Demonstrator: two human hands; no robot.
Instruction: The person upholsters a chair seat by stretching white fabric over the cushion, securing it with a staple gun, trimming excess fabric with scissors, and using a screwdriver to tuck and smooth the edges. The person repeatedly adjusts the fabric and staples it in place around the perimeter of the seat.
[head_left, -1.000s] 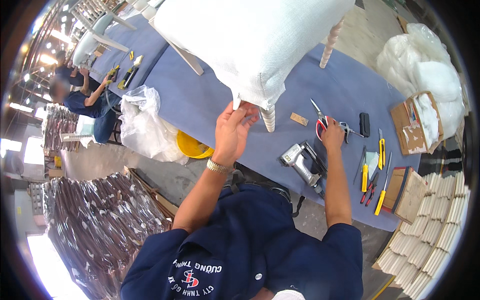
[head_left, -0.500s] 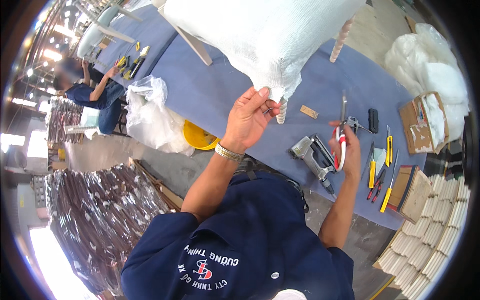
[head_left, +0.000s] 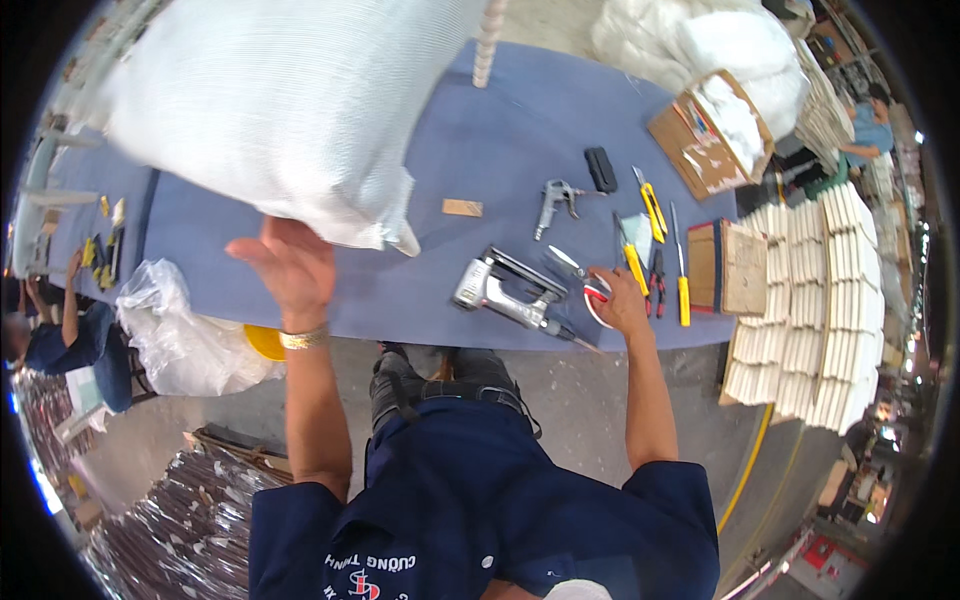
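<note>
The right hand point(head_left: 619, 299) holds pointed, metal-bladed scissors point(head_left: 571, 264).

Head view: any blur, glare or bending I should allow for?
In the head view, the left hand looks slightly smeared; in the head view, the plastic-wrapped bundle shows white glints; in the head view, the blue table's edges bow from fisheye distortion, and the corners go black.

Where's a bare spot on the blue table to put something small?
Bare tabletop lies between the twisted chair leg, small wooden piece and open cardboard box, and between the left hand and silver staple gun. It's crowded around the right hand: scissors, yellow-handled tools, pliers.
</note>
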